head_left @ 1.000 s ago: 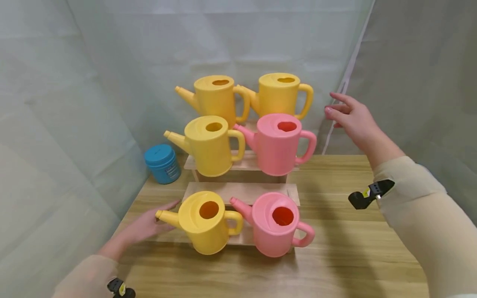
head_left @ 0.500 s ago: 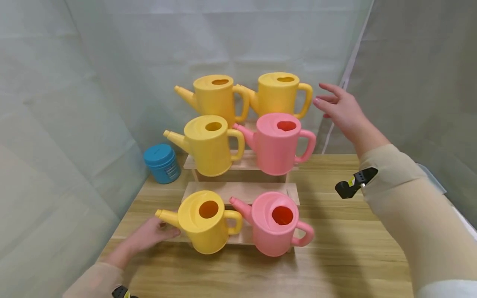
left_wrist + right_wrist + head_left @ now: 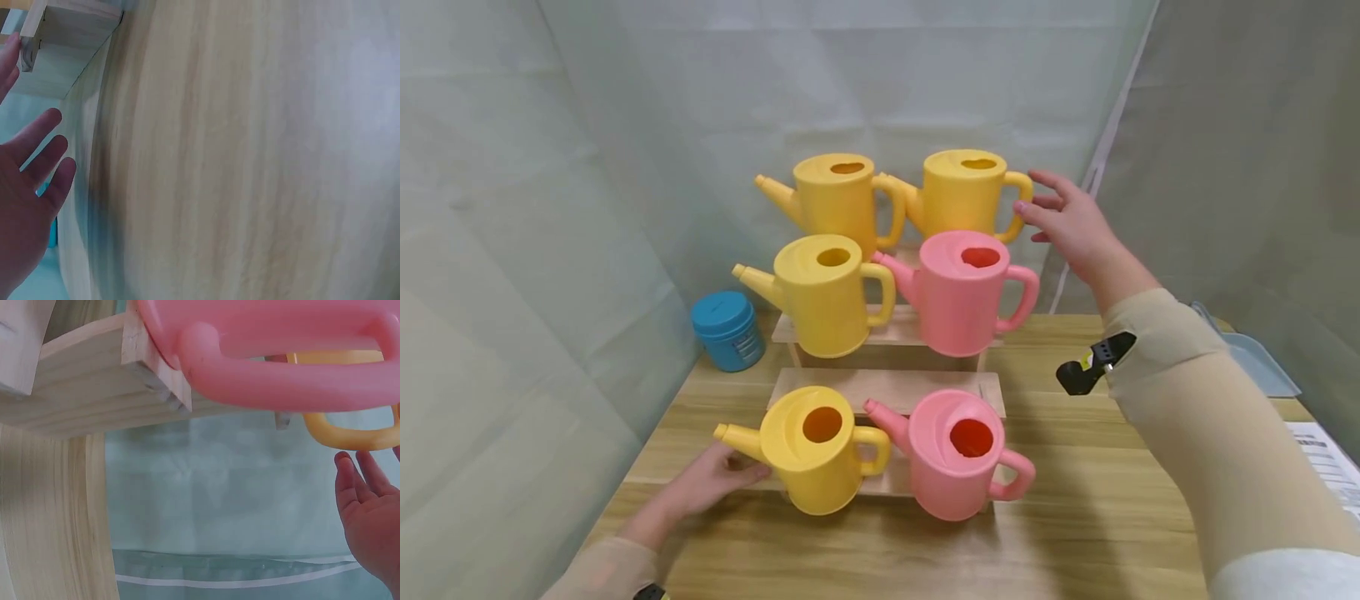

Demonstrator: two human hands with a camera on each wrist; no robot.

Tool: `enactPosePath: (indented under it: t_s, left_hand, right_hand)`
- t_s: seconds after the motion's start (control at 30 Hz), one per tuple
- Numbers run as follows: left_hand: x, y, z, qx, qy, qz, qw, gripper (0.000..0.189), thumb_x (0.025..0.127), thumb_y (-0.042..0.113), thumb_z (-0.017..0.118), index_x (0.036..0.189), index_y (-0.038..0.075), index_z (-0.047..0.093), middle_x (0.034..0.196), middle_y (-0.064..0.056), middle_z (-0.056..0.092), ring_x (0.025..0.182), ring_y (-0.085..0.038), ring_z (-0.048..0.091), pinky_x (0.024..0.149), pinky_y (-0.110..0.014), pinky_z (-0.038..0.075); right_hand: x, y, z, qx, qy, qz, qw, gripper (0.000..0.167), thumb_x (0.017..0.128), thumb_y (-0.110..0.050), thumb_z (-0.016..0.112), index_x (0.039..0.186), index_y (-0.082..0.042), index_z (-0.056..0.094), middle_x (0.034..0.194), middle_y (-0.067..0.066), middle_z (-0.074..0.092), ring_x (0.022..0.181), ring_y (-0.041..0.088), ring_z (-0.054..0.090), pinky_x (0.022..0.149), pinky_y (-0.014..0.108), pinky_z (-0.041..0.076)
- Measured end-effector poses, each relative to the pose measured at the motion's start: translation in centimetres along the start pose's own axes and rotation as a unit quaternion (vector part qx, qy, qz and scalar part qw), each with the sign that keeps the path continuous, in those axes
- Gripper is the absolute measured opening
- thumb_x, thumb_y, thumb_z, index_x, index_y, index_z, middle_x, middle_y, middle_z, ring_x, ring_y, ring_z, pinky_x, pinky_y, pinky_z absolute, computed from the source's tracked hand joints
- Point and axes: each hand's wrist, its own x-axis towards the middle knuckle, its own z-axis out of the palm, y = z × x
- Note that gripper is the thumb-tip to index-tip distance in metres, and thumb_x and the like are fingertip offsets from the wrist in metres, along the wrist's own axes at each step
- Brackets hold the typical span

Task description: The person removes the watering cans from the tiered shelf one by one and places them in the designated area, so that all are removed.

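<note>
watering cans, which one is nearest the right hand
The yellow watering can at the right end of the top row: its handle is right by the right hand; no other can is that close.

Soft light leaves blurred shadows and glare on the table.

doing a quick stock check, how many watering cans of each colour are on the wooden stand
Yellow watering cans: 4
Pink watering cans: 2
Total: 6
</note>
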Motion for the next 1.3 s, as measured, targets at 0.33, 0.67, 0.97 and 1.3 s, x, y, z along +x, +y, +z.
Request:
enactPosePath:
  t_s: [0.33, 0.67, 0.97, 1.3]
  left_hand:
    - [-0.2, 0.0, 1.0, -0.035, 0.01, -0.022, 0.9991, 0.029, 0.089, 0.014, 0.064, 0.114, 0.002, 0.057, 0.108, -0.006, 0.064, 0.097, -0.008, 0.057, 0.08, -0.029, 0.047]
    - [-0.5, -0.9, 1.6, -0.063, 0.034, -0.012, 0.9973, 0.032, 0.089, 0.007, 0.061, 0.119, 0.0, 0.053, 0.113, -0.006, 0.063, 0.104, -0.009, 0.056, 0.089, -0.023, 0.042]
    - [-0.8, -0.7, 2.0, -0.083, 0.044, -0.046, 0.9945, 0.038, 0.087, 0.009, 0.064, 0.121, 0.0, 0.052, 0.117, -0.009, 0.061, 0.107, -0.007, 0.053, 0.091, -0.021, 0.039]
    - [-1.0, -0.1, 2.4, -0.065, 0.056, -0.112, 0.99, 0.051, 0.083, 0.019, 0.069, 0.128, 0.004, 0.05, 0.131, -0.012, 0.053, 0.123, -0.025, 0.041, 0.102, -0.039, 0.029]
  right_hand:
    - [0.2, 0.4, 0.5, 0.041, -0.003, 0.002, 0.9991, 0.069, 0.088, -0.042, 0.06, 0.147, -0.031, 0.026, 0.14, 0.011, 0.042, 0.118, 0.026, 0.046, 0.095, 0.043, 0.041]
    - [0.8, 0.4, 0.9, 0.096, 0.007, -0.013, 0.9953, 0.064, 0.09, -0.034, 0.059, 0.146, -0.03, 0.028, 0.137, 0.011, 0.045, 0.119, 0.026, 0.047, 0.088, 0.035, 0.047]
    - [1.3, 0.1, 1.4, 0.13, 0.011, -0.029, 0.991, 0.054, 0.092, -0.032, 0.057, 0.141, -0.026, 0.035, 0.13, 0.012, 0.051, 0.115, 0.026, 0.052, 0.084, 0.034, 0.049]
    - [1.2, -0.3, 1.9, 0.15, 0.043, -0.017, 0.9876, 0.049, 0.09, -0.035, 0.057, 0.136, -0.026, 0.043, 0.126, 0.012, 0.054, 0.11, 0.024, 0.054, 0.085, 0.033, 0.048]
